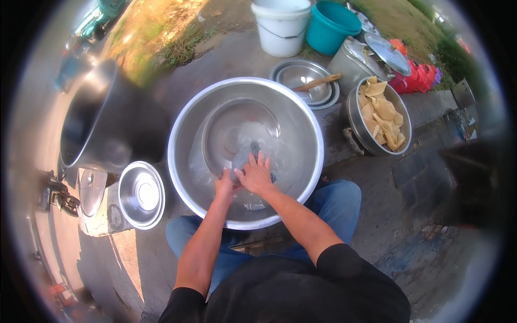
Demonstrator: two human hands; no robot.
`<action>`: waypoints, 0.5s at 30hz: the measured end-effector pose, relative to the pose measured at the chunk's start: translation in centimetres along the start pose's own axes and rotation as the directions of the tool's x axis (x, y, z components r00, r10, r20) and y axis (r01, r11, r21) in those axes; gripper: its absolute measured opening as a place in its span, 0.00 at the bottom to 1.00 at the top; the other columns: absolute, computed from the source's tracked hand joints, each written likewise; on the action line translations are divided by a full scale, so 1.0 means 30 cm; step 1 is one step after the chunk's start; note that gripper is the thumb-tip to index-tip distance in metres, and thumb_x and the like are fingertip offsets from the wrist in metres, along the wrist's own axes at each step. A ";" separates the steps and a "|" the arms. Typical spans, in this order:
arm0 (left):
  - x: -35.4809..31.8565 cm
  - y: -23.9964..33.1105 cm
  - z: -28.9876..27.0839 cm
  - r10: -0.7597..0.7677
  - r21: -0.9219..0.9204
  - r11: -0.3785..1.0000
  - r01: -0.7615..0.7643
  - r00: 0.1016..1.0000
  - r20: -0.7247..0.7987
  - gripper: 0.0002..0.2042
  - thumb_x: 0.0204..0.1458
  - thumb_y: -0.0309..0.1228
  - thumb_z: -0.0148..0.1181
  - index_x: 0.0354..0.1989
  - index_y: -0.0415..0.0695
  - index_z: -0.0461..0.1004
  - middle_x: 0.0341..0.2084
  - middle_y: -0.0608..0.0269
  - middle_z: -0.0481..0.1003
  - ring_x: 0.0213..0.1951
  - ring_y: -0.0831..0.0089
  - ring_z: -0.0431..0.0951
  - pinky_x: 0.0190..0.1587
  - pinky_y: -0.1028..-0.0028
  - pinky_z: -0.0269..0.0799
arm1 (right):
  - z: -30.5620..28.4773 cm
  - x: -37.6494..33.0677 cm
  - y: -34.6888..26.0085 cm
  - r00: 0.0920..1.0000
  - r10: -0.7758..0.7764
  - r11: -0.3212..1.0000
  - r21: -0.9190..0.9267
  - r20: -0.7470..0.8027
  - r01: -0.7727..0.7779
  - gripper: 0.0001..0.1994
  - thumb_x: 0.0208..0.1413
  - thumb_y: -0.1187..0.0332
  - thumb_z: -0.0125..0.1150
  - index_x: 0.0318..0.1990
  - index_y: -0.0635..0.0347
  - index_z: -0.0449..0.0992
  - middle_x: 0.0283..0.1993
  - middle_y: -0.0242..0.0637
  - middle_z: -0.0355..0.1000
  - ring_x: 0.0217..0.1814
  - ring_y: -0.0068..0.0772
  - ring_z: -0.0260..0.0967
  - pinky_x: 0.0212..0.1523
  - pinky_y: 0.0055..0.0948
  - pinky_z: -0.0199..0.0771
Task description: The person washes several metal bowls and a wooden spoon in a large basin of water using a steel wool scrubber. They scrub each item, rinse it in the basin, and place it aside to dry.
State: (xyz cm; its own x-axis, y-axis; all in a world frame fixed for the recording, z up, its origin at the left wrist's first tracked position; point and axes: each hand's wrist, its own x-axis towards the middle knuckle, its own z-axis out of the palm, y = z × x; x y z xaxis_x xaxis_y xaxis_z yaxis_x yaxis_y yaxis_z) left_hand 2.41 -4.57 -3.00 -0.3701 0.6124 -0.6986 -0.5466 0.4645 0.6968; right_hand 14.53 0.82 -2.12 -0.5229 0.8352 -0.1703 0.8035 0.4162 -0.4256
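Note:
A wide metal basin (179, 177) with water in it stands between my knees. Inside it lies a round, shallow metal bowl (218, 129), partly under the water. At the bowl's near edge is my left hand (226, 184), its thumb up and its other fingers curled round, partly hidden behind my right hand. My right hand (256, 175) lies palm down over the near part of the bowl, with its fingers stretched and apart. Just beyond its fingertips sits a small dark grey clump (254, 146), perhaps a scouring pad. Glare on the water blurs what lies beneath.
A tall metal pot (107, 129) and stacked metal bowls (126, 194) stand left. At the far side are a white bucket (281, 32), a teal bucket (328, 32) and metal trays (285, 67) with a wooden stick (318, 82). A pot (407, 129) of pale folded sheets (383, 116) stands right.

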 end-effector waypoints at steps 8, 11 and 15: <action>0.014 0.034 -0.006 -0.052 0.075 0.996 0.052 0.999 -0.011 0.29 0.62 0.52 0.40 0.59 0.38 0.58 0.44 0.47 0.73 0.38 0.56 0.79 0.33 0.58 0.79 | -0.028 0.016 0.104 0.990 -0.135 0.962 0.244 0.034 0.123 0.29 0.55 0.63 0.51 0.64 0.61 0.58 0.66 0.55 0.55 0.67 0.56 0.55 0.65 0.45 0.54; 0.007 0.055 0.043 -0.081 0.125 0.989 0.082 0.997 -0.011 0.30 0.61 0.54 0.40 0.58 0.38 0.60 0.43 0.48 0.74 0.36 0.57 0.80 0.29 0.61 0.79 | -0.010 0.065 0.228 0.996 -0.003 0.997 -0.075 0.088 0.010 0.28 0.55 0.64 0.51 0.63 0.62 0.59 0.67 0.57 0.54 0.68 0.54 0.54 0.64 0.45 0.57; 0.026 0.057 0.031 -0.122 0.227 0.968 0.111 0.992 0.035 0.29 0.61 0.55 0.39 0.57 0.40 0.63 0.40 0.52 0.76 0.33 0.60 0.80 0.26 0.64 0.78 | 0.007 -0.003 0.107 0.973 -0.221 0.967 0.141 0.064 0.211 0.27 0.53 0.64 0.53 0.61 0.63 0.61 0.66 0.53 0.56 0.59 0.52 0.64 0.58 0.45 0.63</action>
State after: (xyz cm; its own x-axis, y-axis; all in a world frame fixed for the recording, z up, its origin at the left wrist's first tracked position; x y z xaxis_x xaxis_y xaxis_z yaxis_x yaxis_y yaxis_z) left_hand 1.88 -2.71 -2.20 -0.2745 0.5730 -0.7722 -0.3995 0.6626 0.6336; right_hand 17.09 2.01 -3.64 -0.7047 0.6978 -0.1281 0.6270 0.5280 -0.5729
